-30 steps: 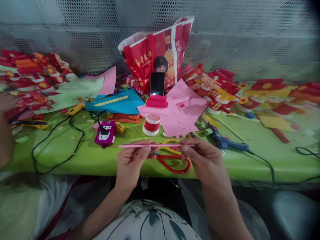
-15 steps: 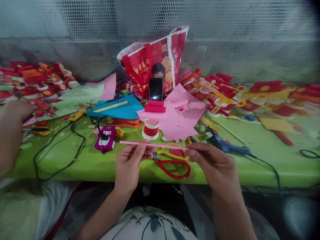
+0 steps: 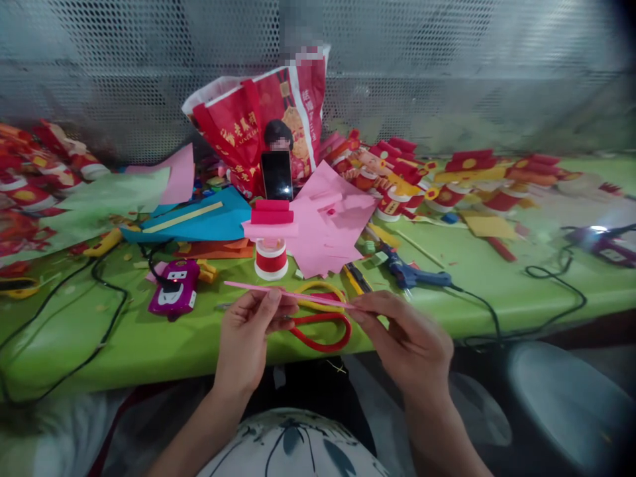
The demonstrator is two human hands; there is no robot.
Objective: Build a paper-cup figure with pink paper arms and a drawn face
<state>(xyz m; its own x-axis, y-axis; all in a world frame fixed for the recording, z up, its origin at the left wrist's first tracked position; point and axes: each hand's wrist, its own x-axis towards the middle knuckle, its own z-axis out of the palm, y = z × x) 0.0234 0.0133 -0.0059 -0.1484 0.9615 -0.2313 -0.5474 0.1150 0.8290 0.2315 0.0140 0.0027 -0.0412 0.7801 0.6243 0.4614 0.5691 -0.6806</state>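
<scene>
Pinching a thin pink paper strip between both hands, left hand and right hand each closed on an end, just above the worktop edge over red scissors. Looks mid-fold; next needs steady creasing.

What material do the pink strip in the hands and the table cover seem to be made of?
Pink strip: probably matte paper or thin card; it is flat, thin and sags slightly between the left hand and the right hand. Table cover: probably plastic or oilcloth; the green surface is smooth with a soft sheen and curves over the edge.
</scene>
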